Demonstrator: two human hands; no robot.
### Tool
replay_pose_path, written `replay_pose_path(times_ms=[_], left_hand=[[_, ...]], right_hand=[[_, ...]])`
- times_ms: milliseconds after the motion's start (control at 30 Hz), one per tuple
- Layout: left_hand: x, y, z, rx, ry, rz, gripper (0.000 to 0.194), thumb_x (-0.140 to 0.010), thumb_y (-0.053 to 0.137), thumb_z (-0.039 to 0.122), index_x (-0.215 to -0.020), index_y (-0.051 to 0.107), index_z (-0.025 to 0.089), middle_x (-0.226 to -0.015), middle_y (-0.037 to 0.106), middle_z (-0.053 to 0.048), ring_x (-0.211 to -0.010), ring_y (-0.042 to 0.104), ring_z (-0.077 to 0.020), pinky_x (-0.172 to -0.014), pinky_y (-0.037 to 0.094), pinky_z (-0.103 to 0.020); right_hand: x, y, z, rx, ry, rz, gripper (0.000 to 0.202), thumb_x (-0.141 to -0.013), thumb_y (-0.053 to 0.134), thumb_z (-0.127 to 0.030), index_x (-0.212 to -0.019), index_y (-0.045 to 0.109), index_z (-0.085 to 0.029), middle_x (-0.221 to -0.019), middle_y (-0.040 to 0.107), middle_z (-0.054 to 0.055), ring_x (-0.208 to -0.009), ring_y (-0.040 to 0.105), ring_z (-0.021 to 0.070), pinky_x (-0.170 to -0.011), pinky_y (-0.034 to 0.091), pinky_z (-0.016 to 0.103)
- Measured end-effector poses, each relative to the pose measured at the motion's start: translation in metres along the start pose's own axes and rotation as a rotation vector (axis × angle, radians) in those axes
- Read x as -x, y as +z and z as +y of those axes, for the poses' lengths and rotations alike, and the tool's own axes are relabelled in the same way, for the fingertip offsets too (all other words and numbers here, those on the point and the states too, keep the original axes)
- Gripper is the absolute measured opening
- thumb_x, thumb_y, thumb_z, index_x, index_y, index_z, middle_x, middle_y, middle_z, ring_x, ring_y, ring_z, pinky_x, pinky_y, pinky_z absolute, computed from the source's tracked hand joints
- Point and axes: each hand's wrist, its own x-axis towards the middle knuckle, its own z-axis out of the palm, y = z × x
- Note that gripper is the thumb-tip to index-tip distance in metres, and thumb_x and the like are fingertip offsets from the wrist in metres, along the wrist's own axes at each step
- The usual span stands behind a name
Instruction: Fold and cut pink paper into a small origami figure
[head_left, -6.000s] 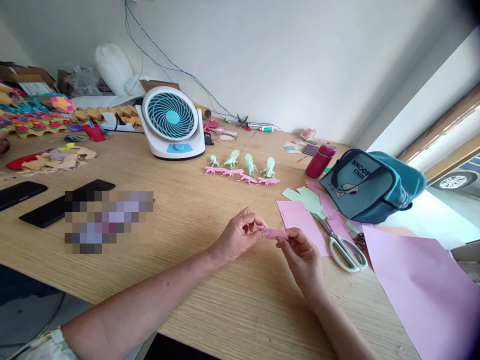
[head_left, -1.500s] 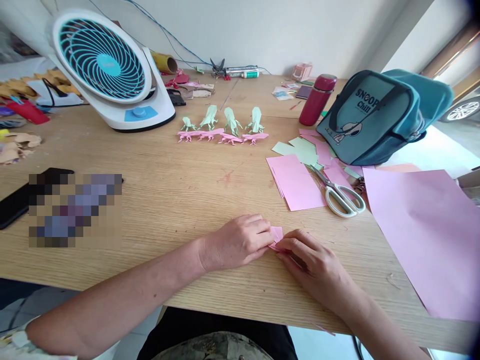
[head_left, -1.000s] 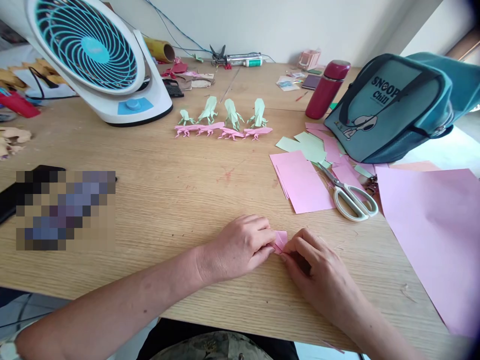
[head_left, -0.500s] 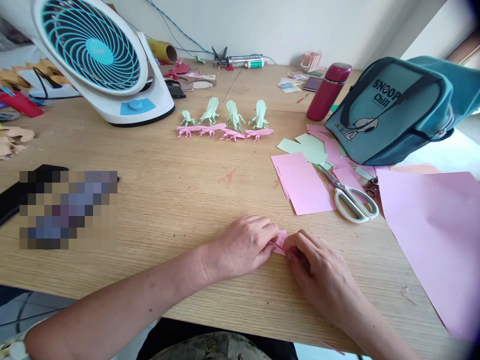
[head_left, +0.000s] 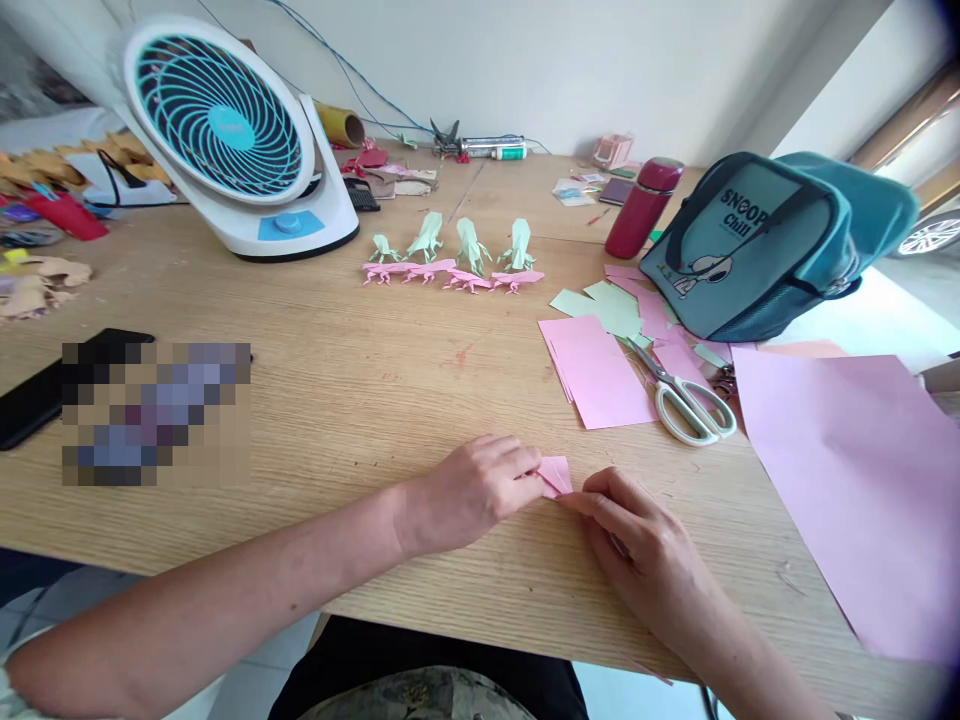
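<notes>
A small folded piece of pink paper (head_left: 556, 477) lies low over the table between my two hands, its upper side creased. My left hand (head_left: 480, 490) grips its left end, the fingers and thumb pressed together on it. At the paper's lower right edge is my right hand (head_left: 630, 530), with an extended fingertip on the edge and the other fingers curled. Part of the paper is hidden under the left fingers. Beyond my hands stands a row of folded pink paper figures (head_left: 450, 275), with light green paper figures (head_left: 471, 243) behind them.
To the right are pink sheets (head_left: 596, 370), white-handled scissors (head_left: 694, 410), green scraps (head_left: 611, 308) and a large pink sheet (head_left: 840, 470). Farther back stand a red bottle (head_left: 645, 208), a teal bag (head_left: 739, 255) and a fan (head_left: 225, 130). A black object (head_left: 75, 385) lies left.
My right hand's fingers have shifted from pinching the paper's right side to its lower edge, so more of the paper's face shows. The camera view has moved slightly.
</notes>
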Motion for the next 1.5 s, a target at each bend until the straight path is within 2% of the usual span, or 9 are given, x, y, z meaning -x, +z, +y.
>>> replay_pose_path(times_ms=[67,167,400,500,667,800,1033,1233,1500], left_hand=[[0.009,-0.002,0.002,-0.078,0.089,0.056,0.023,-0.097,0.046,0.011,-0.11,0.065,0.01,-0.107,0.069,-0.01,-0.104,0.061,-0.022,-0.09,0.05,-0.034],[0.017,-0.005,0.005,-0.136,0.105,0.052,0.027,-0.095,0.051,0.01,-0.119,0.062,0.008,-0.114,0.069,-0.012,-0.108,0.06,-0.0223,-0.097,0.048,-0.036],[0.013,-0.008,0.014,-0.237,0.079,-0.064,0.031,-0.095,0.049,0.011,-0.123,0.06,0.015,-0.118,0.066,-0.01,-0.101,0.059,-0.0217,-0.092,0.048,-0.039],[0.012,-0.007,0.016,-0.258,0.088,-0.052,0.029,-0.095,0.048,0.01,-0.12,0.063,0.014,-0.123,0.064,-0.01,-0.106,0.057,-0.0233,-0.095,0.045,-0.041],[0.013,-0.004,0.016,-0.246,0.103,-0.023,0.031,-0.094,0.051,0.011,-0.123,0.06,0.011,-0.115,0.066,-0.012,-0.104,0.058,-0.0239,-0.095,0.045,-0.041],[0.014,-0.001,0.021,-0.28,0.062,-0.022,0.034,-0.094,0.052,0.013,-0.127,0.058,0.01,-0.114,0.066,-0.012,-0.104,0.059,-0.0252,-0.091,0.047,-0.042],[0.01,0.009,0.041,-0.405,0.013,-0.133,0.035,-0.093,0.049,0.017,-0.122,0.063,0.003,-0.115,0.066,-0.014,-0.095,0.061,-0.0266,-0.088,0.05,-0.041],[0.013,0.012,0.045,-0.419,-0.047,-0.106,0.038,-0.091,0.05,0.012,-0.128,0.059,0.004,-0.121,0.064,-0.014,-0.101,0.061,-0.0261,-0.089,0.051,-0.038],[0.021,0.005,0.044,-0.243,-0.165,-0.116,0.042,-0.093,0.05,0.014,-0.135,0.051,0.009,-0.128,0.063,-0.011,-0.109,0.058,-0.0241,-0.091,0.048,-0.037]], right_hand=[[0.004,-0.002,-0.001,0.034,-0.065,-0.018,0.033,-0.096,0.043,-0.006,-0.117,0.064,-0.02,-0.098,0.058,0.009,-0.086,0.057,0.0209,-0.075,0.05,0.037],[0.006,-0.004,-0.003,0.087,-0.118,-0.016,0.038,-0.094,0.043,-0.003,-0.122,0.063,-0.019,-0.099,0.057,0.011,-0.088,0.057,0.023,-0.075,0.052,0.04],[0.005,-0.005,-0.004,0.168,-0.182,-0.066,0.042,-0.093,0.04,-0.002,-0.127,0.06,-0.017,-0.107,0.059,0.014,-0.092,0.057,0.025,-0.078,0.054,0.043],[0.005,-0.007,-0.004,0.181,-0.206,-0.121,0.041,-0.095,0.038,-0.004,-0.129,0.057,-0.016,-0.109,0.06,0.014,-0.093,0.056,0.0251,-0.08,0.054,0.043],[0.007,-0.009,-0.004,0.217,-0.199,-0.148,0.039,-0.095,0.039,-0.006,-0.129,0.057,-0.016,-0.109,0.061,0.014,-0.091,0.056,0.0248,-0.08,0.052,0.044],[0.007,-0.008,-0.003,0.266,-0.227,-0.16,0.039,-0.096,0.039,-0.011,-0.133,0.054,-0.013,-0.104,0.062,0.015,-0.085,0.055,0.0255,-0.076,0.051,0.044],[0.008,-0.002,-0.007,0.403,-0.251,-0.129,0.042,-0.089,0.044,-0.008,-0.129,0.057,-0.008,-0.106,0.064,0.018,-0.086,0.056,0.0282,-0.072,0.052,0.044],[0.013,0.004,-0.013,0.533,-0.253,-0.095,0.046,-0.084,0.047,-0.005,-0.13,0.054,-0.005,-0.108,0.064,0.019,-0.084,0.056,0.0286,-0.071,0.055,0.043],[0.018,0.006,-0.011,0.37,-0.196,-0.063,0.05,-0.084,0.04,0.004,-0.131,0.05,-0.006,-0.113,0.059,0.02,-0.094,0.056,0.0273,-0.08,0.058,0.043]])
